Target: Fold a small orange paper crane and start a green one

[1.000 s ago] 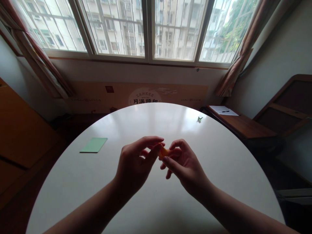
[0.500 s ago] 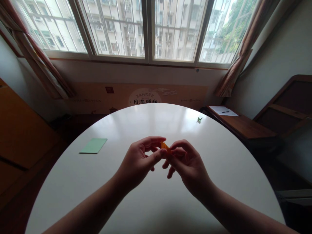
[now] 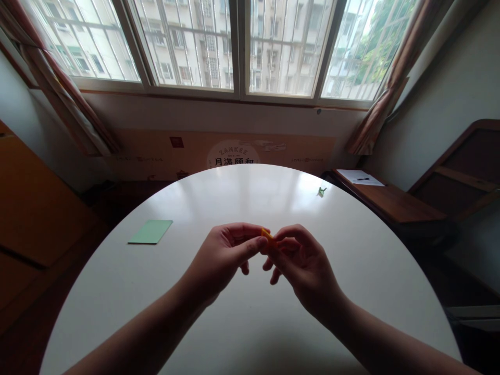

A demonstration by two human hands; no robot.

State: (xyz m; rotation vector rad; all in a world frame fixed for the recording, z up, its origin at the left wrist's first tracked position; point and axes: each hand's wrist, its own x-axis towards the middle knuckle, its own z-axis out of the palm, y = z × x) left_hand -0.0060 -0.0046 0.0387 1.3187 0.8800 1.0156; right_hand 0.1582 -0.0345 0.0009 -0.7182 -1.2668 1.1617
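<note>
A small piece of folded orange paper (image 3: 267, 234) is held above the middle of the white table, mostly covered by fingers. My left hand (image 3: 226, 255) pinches it from the left between thumb and index finger. From the right, my right hand (image 3: 302, 258) grips its other end with thumb and index finger, the remaining fingers loosely curled below. The tips of both hands nearly meet at the paper. To the left on the table lies a flat pad of green square paper (image 3: 150, 232). A tiny folded green paper figure (image 3: 321, 191) stands near the far right edge.
The round white table (image 3: 250, 317) fills the foreground. Beyond its right edge is a wooden surface (image 3: 410, 200) with a white sheet (image 3: 359, 177) and a dark pen on it. An orange-brown cabinet (image 3: 31, 208) stands at the left; barred windows are ahead.
My left fingers have closed flatter over the orange paper, and less of it shows, now as a narrow edge. My right hand has hardly moved.
</note>
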